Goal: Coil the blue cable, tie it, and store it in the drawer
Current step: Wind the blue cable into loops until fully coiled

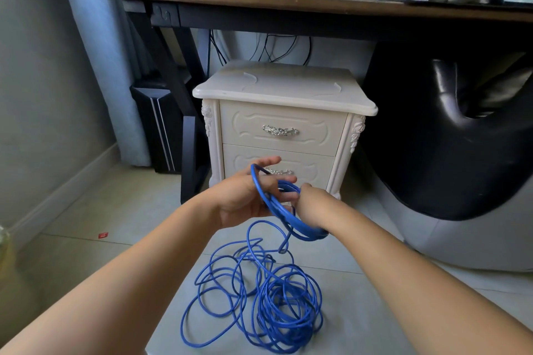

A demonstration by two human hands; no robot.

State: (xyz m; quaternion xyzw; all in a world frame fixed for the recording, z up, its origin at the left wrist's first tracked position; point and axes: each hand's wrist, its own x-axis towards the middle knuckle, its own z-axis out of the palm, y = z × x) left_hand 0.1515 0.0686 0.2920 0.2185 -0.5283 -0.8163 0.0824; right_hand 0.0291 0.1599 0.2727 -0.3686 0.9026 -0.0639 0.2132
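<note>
The blue cable [284, 301] lies mostly as a loose tangle on the pale floor in front of me. A few of its loops form a small coil [261, 192] hung over my left hand [240, 199], whose fingers and thumb are stretched out. My right hand [310, 203] is bent down at the coil's right side and holds the cable; its fingers are hidden. One strand drops from the coil to the tangle. Behind my hands stands a cream nightstand [284, 86] with its top drawer [279, 131] and lower drawer [314, 166] both closed.
A dark wooden desk [259, 0] spans the back above the nightstand. A black padded chair [450, 147] fills the right side. A black computer tower [157, 124] and a blue curtain [95, 37] stand at left. A small red scrap [103, 235] lies on the tiles.
</note>
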